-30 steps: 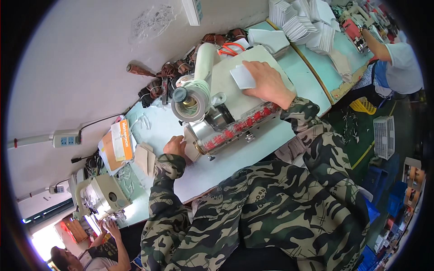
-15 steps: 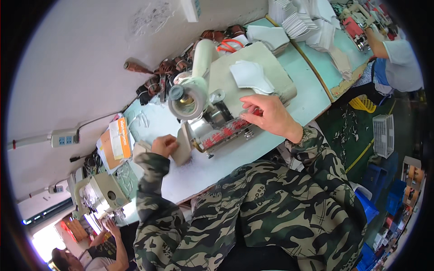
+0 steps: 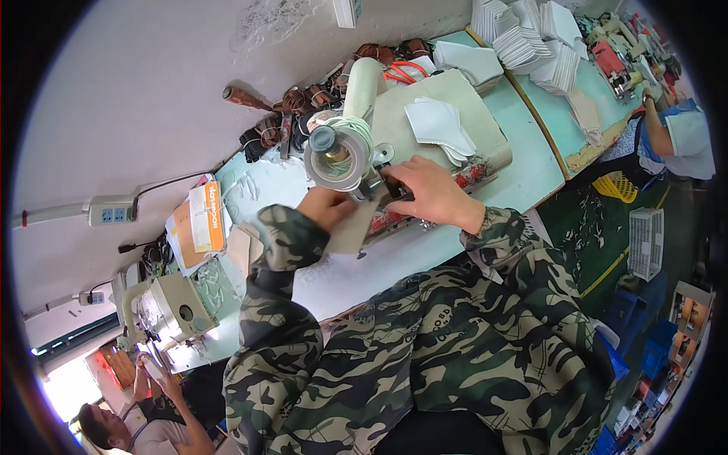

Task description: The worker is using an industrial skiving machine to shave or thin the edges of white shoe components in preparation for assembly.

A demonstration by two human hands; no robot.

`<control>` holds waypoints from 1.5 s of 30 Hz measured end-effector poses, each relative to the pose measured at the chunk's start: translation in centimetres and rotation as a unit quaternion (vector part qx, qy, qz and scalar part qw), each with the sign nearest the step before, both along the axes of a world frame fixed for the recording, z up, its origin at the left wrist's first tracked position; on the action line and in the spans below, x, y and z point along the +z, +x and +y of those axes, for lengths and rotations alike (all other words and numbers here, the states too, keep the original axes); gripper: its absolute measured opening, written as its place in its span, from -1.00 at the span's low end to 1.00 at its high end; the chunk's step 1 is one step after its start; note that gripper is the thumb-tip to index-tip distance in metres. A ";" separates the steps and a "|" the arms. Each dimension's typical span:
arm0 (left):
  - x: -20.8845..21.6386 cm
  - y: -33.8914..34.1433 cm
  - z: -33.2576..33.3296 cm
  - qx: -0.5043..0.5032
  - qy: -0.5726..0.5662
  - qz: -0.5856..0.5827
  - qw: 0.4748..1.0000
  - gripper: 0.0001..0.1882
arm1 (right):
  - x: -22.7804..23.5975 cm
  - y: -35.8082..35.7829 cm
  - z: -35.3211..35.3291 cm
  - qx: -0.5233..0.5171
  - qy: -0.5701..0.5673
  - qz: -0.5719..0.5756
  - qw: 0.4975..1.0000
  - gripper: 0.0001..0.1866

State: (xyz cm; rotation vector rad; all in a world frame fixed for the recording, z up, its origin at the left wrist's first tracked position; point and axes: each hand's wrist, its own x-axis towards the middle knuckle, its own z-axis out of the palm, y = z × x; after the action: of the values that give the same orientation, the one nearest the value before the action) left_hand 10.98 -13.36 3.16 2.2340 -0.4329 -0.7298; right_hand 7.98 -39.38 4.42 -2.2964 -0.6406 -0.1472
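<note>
My left hand [image 3: 326, 206] has its fingers closed on the upper edge of a flat beige piece [image 3: 355, 229], which lies at the left end of a cream bench machine [image 3: 485, 125]. The fingertips are partly hidden by the machine's head. My right hand [image 3: 436, 191] reaches over the machine's front, thumb and forefinger apart on either side of a dark metal part [image 3: 393, 188]. No piece shows between them. Above my hands is the machine's round grey ring [image 3: 337, 163]. A small stack of white cut pieces [image 3: 440, 129] lies on the machine's flat top.
Beige pieces [image 3: 241, 250] and an orange-and-white notebook [image 3: 205, 218] lie to the left. Bundled dark straps [image 3: 299, 102] and orange-handled scissors [image 3: 406, 70] line the wall. White stacks [image 3: 523, 49] stand far right. One co-worker [image 3: 675, 133] works at right, another [image 3: 144, 425] at lower left.
My left hand has moved right, bringing the beige piece against the machine's head. My right hand has lowered and moved slightly left onto the machine. The view has shifted a little.
</note>
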 end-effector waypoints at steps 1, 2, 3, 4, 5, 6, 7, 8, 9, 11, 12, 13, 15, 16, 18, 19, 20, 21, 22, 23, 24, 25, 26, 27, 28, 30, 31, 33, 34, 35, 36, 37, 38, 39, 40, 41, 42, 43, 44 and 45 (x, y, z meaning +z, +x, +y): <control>2.0 0.2 -2.3 -0.019 -0.039 -0.035 0.998 -0.70 | 0.1 0.4 0.0 -0.005 -0.001 -0.002 1.000 -0.61; 1.8 0.6 -2.6 -0.025 -0.040 -0.036 0.998 -0.70 | 0.2 0.9 0.0 0.003 -0.042 0.023 0.999 -0.59; 1.5 0.9 -2.7 -0.035 -0.001 -0.071 0.997 -0.71 | 0.3 1.3 -0.3 0.010 -0.083 0.049 0.995 -0.57; 0.7 0.4 -1.0 -0.023 0.054 -0.094 0.994 -0.71 | -0.7 2.4 0.5 0.027 -0.071 0.056 0.996 -0.57; 0.4 -0.2 1.3 0.093 0.014 0.022 0.995 -0.76 | -1.7 3.7 1.1 0.075 -0.056 0.103 0.990 -0.59; -2.2 1.4 4.0 0.034 0.077 -0.145 0.986 -0.74 | 1.0 3.8 -0.8 0.079 -0.070 0.131 0.986 -0.62; -2.0 1.6 3.7 0.113 0.256 -0.179 0.943 -0.68 | 2.9 3.5 -2.8 0.017 -0.014 0.034 0.999 -0.64; -4.1 0.3 5.9 0.088 0.335 -0.184 0.920 -0.68 | 4.8 3.4 -3.9 -0.023 0.049 -0.062 0.997 -0.67; -7.0 -1.3 8.3 0.062 0.411 -0.185 0.890 -0.67 | 5.2 3.5 -4.7 -0.010 0.056 -0.060 0.997 -0.67; -9.1 -3.2 8.9 0.018 0.398 -0.136 0.907 -0.64 | 5.5 3.6 -7.1 -0.055 -0.089 -0.135 0.985 -0.70; -9.2 -4.1 8.4 0.034 0.380 -0.142 0.913 -0.64 | 5.0 3.2 -7.1 -0.054 -0.089 -0.136 0.985 -0.70; -8.9 -4.7 7.7 0.041 0.382 -0.139 0.913 -0.64 | 3.9 2.7 -6.8 -0.052 -0.089 -0.089 0.991 -0.69; -8.0 -5.9 7.1 0.071 0.363 -0.135 0.919 -0.70 | 3.4 1.9 -6.0 -0.050 -0.047 -0.013 0.998 -0.67; -8.2 -6.5 7.4 0.074 0.364 -0.133 0.919 -0.70 | 3.1 1.8 -5.6 -0.046 -0.046 -0.011 0.998 -0.67; -8.9 -7.0 7.7 0.016 0.311 -0.331 0.891 -0.78 | 2.4 2.1 -5.3 -0.040 -0.060 -0.014 0.997 -0.38; -9.1 -7.1 7.8 0.014 0.309 -0.333 0.891 -0.78 | 2.6 2.4 -5.1 -0.043 -0.062 -0.015 0.997 -0.38; -9.1 -7.3 8.0 0.044 0.280 -0.323 0.903 -0.78 | 2.7 2.9 -4.6 -0.081 -0.093 -0.069 0.990 -0.23; -9.1 -7.4 7.9 0.074 0.248 -0.312 0.914 -0.79 | 3.0 3.4 -4.4 -0.120 -0.127 -0.122 0.977 -0.07; -9.0 -7.2 7.9 0.069 0.242 -0.316 0.915 -0.79 | 2.6 4.1 -4.4 -0.126 -0.132 -0.124 0.975 -0.07; -8.6 -6.9 8.0 0.061 0.237 -0.286 0.927 -0.78 | 1.7 4.9 -4.3 -0.129 -0.197 -0.078 0.969 0.03; -8.3 -6.6 7.9 0.052 0.232 -0.256 0.937 -0.77 | 1.0 5.6 -4.3 -0.132 -0.261 -0.031 0.956 0.14; -8.3 -6.4 7.9 0.060 0.225 -0.239 0.943 -0.75 | 1.1 6.3 -4.1 -0.109 -0.293 -0.001 0.950 0.12; -8.3 -6.3 7.8 0.058 0.222 -0.243 0.943 -0.75 | 1.4 6.9 -4.4 -0.113 -0.294 -0.003 0.949 0.12; -8.2 -6.3 7.9 0.068 0.224 -0.217 0.948 -0.74 | 2.1 7.3 -4.6 -0.098 -0.273 0.040 0.956 0.08; -8.1 -6.2 7.9 0.079 0.225 -0.191 0.952 -0.73 | 2.5 7.6 -4.9 -0.083 -0.250 0.083 0.961 0.05; -8.3 -5.9 7.9 0.094 0.214 -0.180 0.956 -0.74 | 2.5 8.1 -5.8 -0.086 -0.256 0.062 0.961 0.01; -8.2 -5.7 7.9 0.096 0.225 -0.158 0.957 -0.75 | 2.3 8.3 -6.3 -0.085 -0.261 0.042 0.961 -0.02; -8.2 -5.6 8.1 0.096 0.235 -0.138 0.958 -0.75 | 1.2 8.4 -6.7 -0.074 -0.248 0.037 0.965 -0.01; -8.4 -5.7 8.2 0.059 0.242 -0.189 0.950 -0.76 | 0.5 8.5 -6.8 -0.060 -0.233 0.032 0.970 -0.01; -8.5 -5.7 8.4 0.023 0.249 -0.240 0.938 -0.77 | -0.1 8.4 -7.0 -0.061 -0.233 0.032 0.970 -0.01; -8.6 -5.8 8.5 0.025 0.250 -0.239 0.938 -0.77 | -0.1 8.2 -6.7 -0.077 -0.200 -0.039 0.976 -0.08; -8.7 -5.9 8.8 0.094 0.226 -0.204 0.948 -0.79 | -0.1 7.9 -6.5 -0.091 -0.164 -0.109 0.976 -0.15; -8.8 -6.2 9.1 0.164 0.200 -0.167 0.951 -0.80 | 0.0 7.4 -6.5 -0.087 -0.162 -0.109 0.977 -0.15; -5.4 -5.1 8.4 0.163 0.079 -0.125 0.976 -0.80 | 1.5 5.9 -6.6 -0.124 -0.110 -0.107 0.980 -0.25; -2.5 -4.7 8.0 0.167 0.082 -0.121 0.975 -0.80 | 3.0 4.6 -6.1 -0.155 -0.055 -0.106 0.981 -0.35; 0.1 -4.3 7.7 0.164 -0.063 0.044 0.983 -0.81 | 3.8 3.4 -5.3 -0.132 0.025 -0.041 0.990 -0.51; 2.2 -3.8 7.4 0.153 -0.207 0.204 0.945 -0.80 | 3.6 2.4 -4.6 -0.127 0.029 -0.039 0.991 -0.51; 3.9 -3.5 6.3 0.098 -0.166 0.191 0.963 -0.79 | 3.2 1.7 -3.8 -0.071 0.058 0.016 0.996 -0.55; 4.7 -3.2 4.7 0.041 -0.125 0.177 0.975 -0.78 | 2.8 1.3 -3.2 -0.016 0.086 0.069 0.994 -0.59; 3.9 -2.8 3.8 -0.045 -0.074 0.099 0.991 -0.72 | 2.2 1.2 -2.5 -0.009 0.088 0.071 0.994 -0.59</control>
State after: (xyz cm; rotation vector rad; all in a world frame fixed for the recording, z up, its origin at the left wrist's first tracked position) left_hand 8.17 -9.56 7.08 1.9914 -0.4758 -0.9279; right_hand 9.19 -41.84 6.61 -2.1211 -0.5138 -0.0472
